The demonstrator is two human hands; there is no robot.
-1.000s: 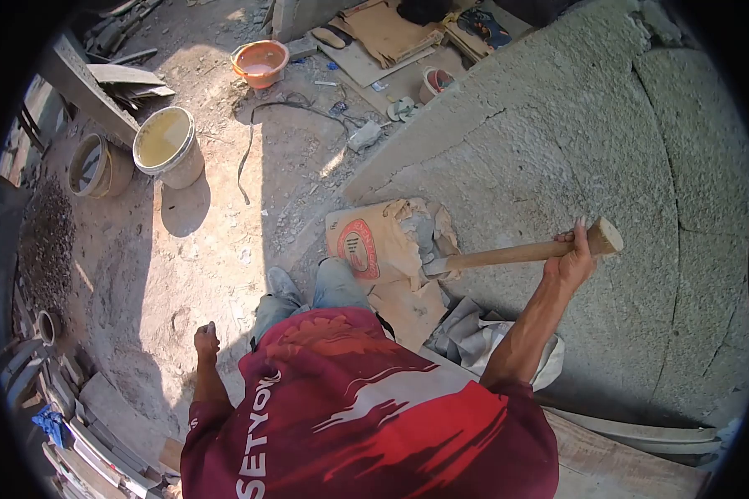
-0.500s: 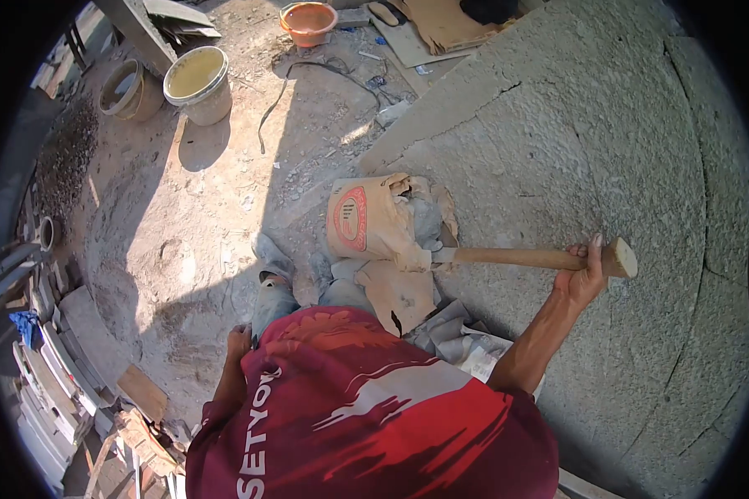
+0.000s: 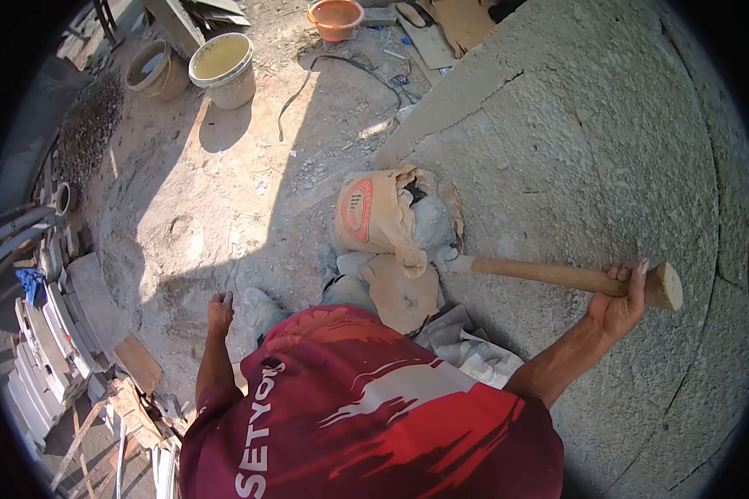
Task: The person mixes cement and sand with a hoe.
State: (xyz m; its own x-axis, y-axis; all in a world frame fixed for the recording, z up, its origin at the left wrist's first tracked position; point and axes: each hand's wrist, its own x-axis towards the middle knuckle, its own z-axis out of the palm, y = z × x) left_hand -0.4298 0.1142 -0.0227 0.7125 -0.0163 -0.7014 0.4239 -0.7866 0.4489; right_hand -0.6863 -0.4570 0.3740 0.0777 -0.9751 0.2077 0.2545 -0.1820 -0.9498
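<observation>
My right hand point(image 3: 620, 301) is wrapped round the thick wooden handle of a tool point(image 3: 549, 273), near its flared butt end. The tool's metal end reaches down beside a torn paper sack point(image 3: 366, 212) with red print. The kind of tool cannot be made out, as its working end is mostly hidden. Grey powder or a grey lump point(image 3: 433, 223) shows in the sack's torn opening. Out to the left, my left hand point(image 3: 219, 316) hangs over the dusty ground with its fingers curled in, and no object shows in it.
Beside the sack on the right rises a rough cement wall point(image 3: 582, 166). Two buckets point(image 3: 229, 91) and an orange basin point(image 3: 335, 32) stand farther off. A dark cable point(image 3: 308, 79) snakes over the ground. Stacked boards and scrap point(image 3: 54, 333) lie at the left.
My left hand has swung outward, away from my shirt. The tool's handle and my right hand sit lower and farther right. The whole view has shifted slightly.
</observation>
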